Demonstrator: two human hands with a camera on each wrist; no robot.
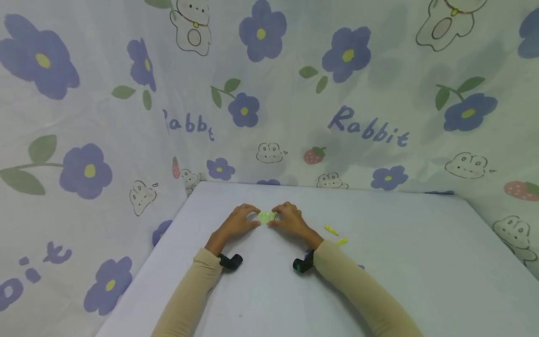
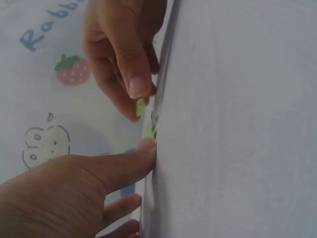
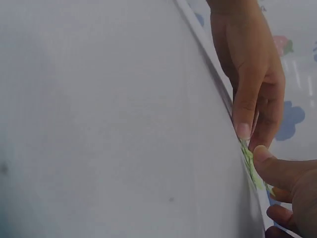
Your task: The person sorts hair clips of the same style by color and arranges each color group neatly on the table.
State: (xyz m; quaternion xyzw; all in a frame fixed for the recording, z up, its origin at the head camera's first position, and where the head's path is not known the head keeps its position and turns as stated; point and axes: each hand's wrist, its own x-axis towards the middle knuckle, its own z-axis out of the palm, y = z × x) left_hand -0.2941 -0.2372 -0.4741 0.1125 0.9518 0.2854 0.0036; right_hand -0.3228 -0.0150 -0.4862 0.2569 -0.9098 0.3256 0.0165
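In the head view, a small light-green striped piece (image 1: 266,217) lies on the table between both hands; it looks like slim hair clips set side by side, though the detail is too small to be sure. My left hand (image 1: 237,221) pinches its left end with thumb and fingers. At the right end, my right hand (image 1: 291,220) pinches it too. A green bit (image 2: 140,107) shows between the right thumb and finger in the left wrist view. From the right wrist, the green piece (image 3: 250,166) is partly hidden behind the thumbs.
Two small yellow pieces, shaped like hair clips, lie right of the right hand: a slim one (image 1: 331,230) and a rounder one (image 1: 342,241). The white table (image 1: 421,262) meets a patterned cloth wall (image 1: 294,103) at the back and left.
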